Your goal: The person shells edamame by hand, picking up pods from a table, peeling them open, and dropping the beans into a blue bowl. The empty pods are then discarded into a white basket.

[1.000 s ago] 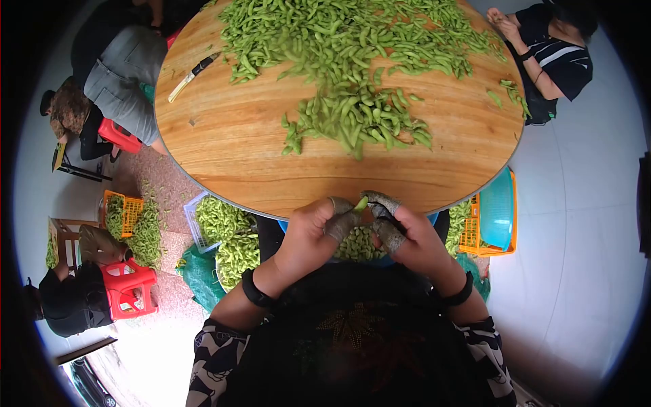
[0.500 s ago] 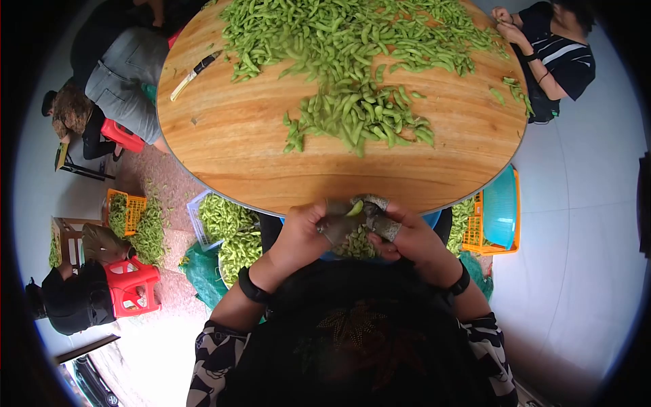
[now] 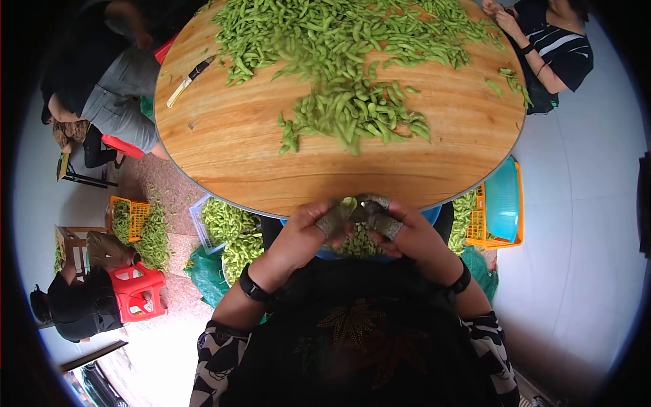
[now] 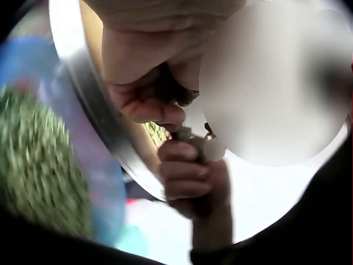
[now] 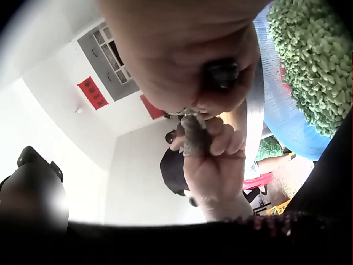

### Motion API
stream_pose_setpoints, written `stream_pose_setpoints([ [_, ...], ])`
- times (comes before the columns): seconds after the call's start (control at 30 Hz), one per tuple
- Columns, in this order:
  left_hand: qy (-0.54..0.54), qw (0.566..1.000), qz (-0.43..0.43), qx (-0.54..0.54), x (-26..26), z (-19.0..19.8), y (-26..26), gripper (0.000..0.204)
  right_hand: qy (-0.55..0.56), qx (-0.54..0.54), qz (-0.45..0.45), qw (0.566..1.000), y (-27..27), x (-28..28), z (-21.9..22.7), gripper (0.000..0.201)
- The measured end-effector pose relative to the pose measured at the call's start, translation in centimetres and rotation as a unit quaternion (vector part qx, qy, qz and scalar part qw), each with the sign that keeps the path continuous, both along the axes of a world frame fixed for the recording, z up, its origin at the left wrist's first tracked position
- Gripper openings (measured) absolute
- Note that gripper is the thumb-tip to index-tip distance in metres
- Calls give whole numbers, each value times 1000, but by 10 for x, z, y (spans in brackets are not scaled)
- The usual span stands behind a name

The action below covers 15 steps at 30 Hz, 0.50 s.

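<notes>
My left hand [image 3: 296, 236] pinches a soybean pod [image 3: 349, 203] between its thumb and forefinger, just off the table's near edge. My right hand [image 3: 422, 239] meets it from the other side, with curled fingertips at the pod's end. Worn grey covers wrap the thumbs and forefingers of both hands. Below them a blue basin [image 5: 276, 132] holds many shelled green beans [image 5: 314, 61]. In both wrist views the near hand hides most of the pod. A large heap of pods [image 3: 339, 41] covers the far part of the round wooden table [image 3: 230, 149], with a smaller pile in front.
A knife [image 3: 190, 81] lies at the table's left. Crates and baskets of pods stand on the floor at both sides, among them an orange crate [image 3: 477, 224] beside a turquoise basket [image 3: 502, 200]. A person [image 3: 553, 54] is at the far right; others are at left near red stools [image 3: 139, 292].
The pod has shifted slightly left and now sits more within the left hand's pinch. Both hands have drawn closer together. At left, the standing person in grey shorts has leaned and moved an arm.
</notes>
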<state>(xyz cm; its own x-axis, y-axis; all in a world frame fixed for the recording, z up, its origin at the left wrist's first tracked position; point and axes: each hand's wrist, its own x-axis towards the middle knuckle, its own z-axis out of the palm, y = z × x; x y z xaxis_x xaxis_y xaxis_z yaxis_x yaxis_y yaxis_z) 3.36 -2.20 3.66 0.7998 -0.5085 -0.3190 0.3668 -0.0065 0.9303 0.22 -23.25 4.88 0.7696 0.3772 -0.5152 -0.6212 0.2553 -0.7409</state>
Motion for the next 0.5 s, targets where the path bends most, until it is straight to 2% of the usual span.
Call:
stream_pose_setpoints([
  [0.03, 23, 1000, 4, -1, -1, 2, 0, 17, 1, 1, -1, 1000, 1, 2, -11, 31],
  [0.07, 23, 1000, 4, 0, -1, -2, 1, 17, -223, -148, -34, 963, 2, 4, -31, 32],
  [0.1, -57, 997, -25, 35, -1, -8, 2, 16, -430, -286, -66, 854, 5, 6, -36, 32],
  [0.13, -138, 987, -55, 69, -1, -11, 3, 15, -429, -286, -68, 854, 6, 8, -37, 32],
  [0.17, -138, 986, -58, 69, -2, -12, 2, 15, -495, -360, -61, 788, 8, 11, -34, 31],
  [0.2, -212, 969, -65, 105, -4, -10, -1, 13, -554, -429, -52, 711, 11, 13, -31, 31],
  [0.23, -285, 945, -72, 141, -6, -9, -3, 12, -554, -431, -54, 710, 14, 12, -30, 31],
  [0.3, -316, 934, -55, 155, -9, -10, -5, 14, -515, -513, 23, 686, 18, 9, -28, 28],
  [0.37, -348, 922, -43, 164, -11, -10, -4, 16, -520, -533, 18, 667, 18, 7, -28, 25],
  [0.43, -368, 897, -6, 245, -15, -9, 7, 9, -481, -532, 34, 696, 16, 2, -26, 34],
  [0.47, -369, 897, -7, 242, -14, -8, 8, 9, -480, -535, 34, 694, 14, -2, -25, 34],
  [0.5, -336, 912, 43, 232, -14, -4, 8, 6, -499, -502, 25, 706, 11, -6, -25, 32],
])
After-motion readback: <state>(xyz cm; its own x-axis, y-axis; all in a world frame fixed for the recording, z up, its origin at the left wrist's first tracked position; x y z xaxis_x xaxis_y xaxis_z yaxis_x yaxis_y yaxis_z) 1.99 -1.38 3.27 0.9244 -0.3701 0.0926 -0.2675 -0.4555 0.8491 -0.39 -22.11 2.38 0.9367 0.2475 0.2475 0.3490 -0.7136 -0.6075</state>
